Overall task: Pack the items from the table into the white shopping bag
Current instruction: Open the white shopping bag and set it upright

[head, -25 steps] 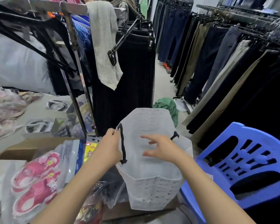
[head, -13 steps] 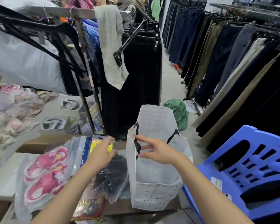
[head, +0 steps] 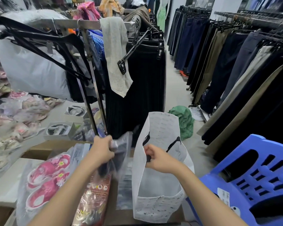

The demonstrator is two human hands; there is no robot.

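Note:
A white shopping bag (head: 155,199) with black handles and small printed words stands upright on the table edge, its mouth open. My right hand (head: 160,159) pinches the bag's near rim at the black handle. My left hand (head: 103,149) is closed on a clear plastic packet with a dark garment (head: 119,154), lifted just left of the bag. A packet of pink flowered sandals (head: 46,178) and a red printed packet (head: 95,198) lie on the table below my left arm.
A blue plastic chair (head: 252,181) stands right of the bag. A metal clothes rack (head: 91,75) with black skirts rises behind the table. Boxed items (head: 59,129) and more packets lie at the left. Trousers hang along the aisle at right; a green cloth (head: 183,121) lies on the floor.
My left hand went from the bag's rim down to the table and has lifted the dark garment packet. My right hand closed on the bag's near handle.

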